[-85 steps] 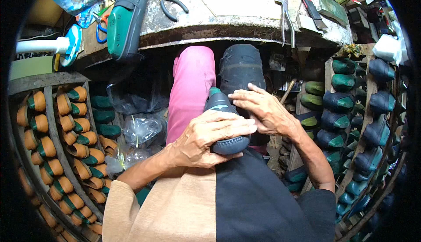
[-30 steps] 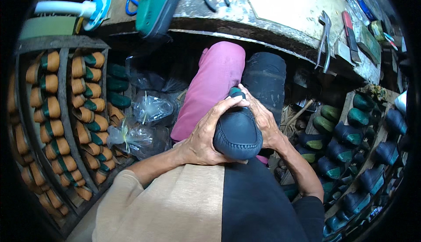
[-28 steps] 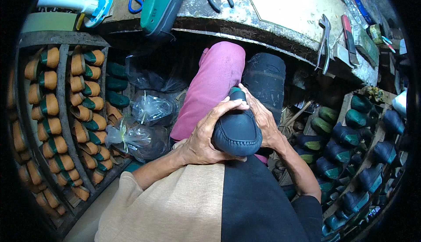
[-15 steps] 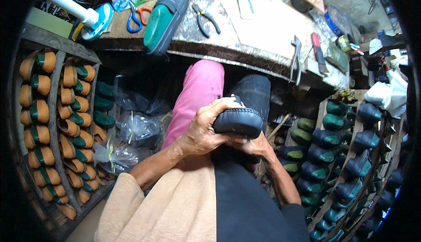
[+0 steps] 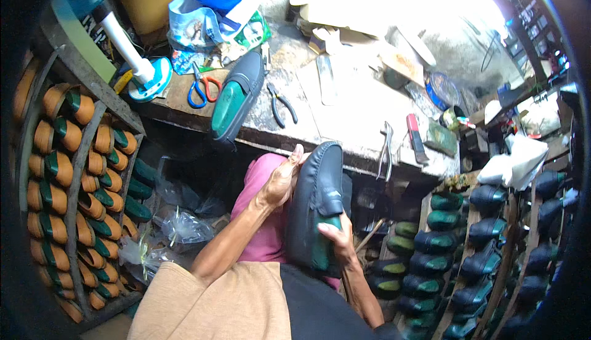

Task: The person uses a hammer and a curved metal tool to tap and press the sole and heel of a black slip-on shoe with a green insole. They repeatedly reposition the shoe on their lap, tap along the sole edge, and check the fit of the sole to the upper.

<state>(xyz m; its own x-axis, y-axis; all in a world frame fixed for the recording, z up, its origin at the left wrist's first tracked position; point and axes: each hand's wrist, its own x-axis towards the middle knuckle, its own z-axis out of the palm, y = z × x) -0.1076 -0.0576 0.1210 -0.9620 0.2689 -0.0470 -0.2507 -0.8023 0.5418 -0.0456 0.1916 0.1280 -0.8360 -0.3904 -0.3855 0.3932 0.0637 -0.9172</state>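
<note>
A dark loafer (image 5: 316,192) with a green shoe last (image 5: 321,250) in its opening is held over my lap, toe pointing away and upper facing up. My right hand (image 5: 338,238) grips it from the right near the opening, thumb over the edge and the other fingers mostly hidden. Along its left side is my left hand (image 5: 280,182), fingers stretched out toward the toe; whether the palm touches the shoe is hard to tell. A similar loafer (image 5: 241,97) with a green last lies on the workbench (image 5: 295,132).
On the bench are scissors (image 5: 200,87), pliers (image 5: 282,105), pincers (image 5: 385,150), a red-handled knife (image 5: 416,138) and a white-stemmed lamp (image 5: 132,53). Racks hold orange-brown shoes (image 5: 56,170) at left and dark shoes (image 5: 438,241) at right. Plastic bags (image 5: 181,226) lie below.
The loafer has turned from toe-toward-me to toe-away, showing its upper and green last. My left hand has loosened from around it, and my right hand has shifted to its right side. The view has shifted.
</note>
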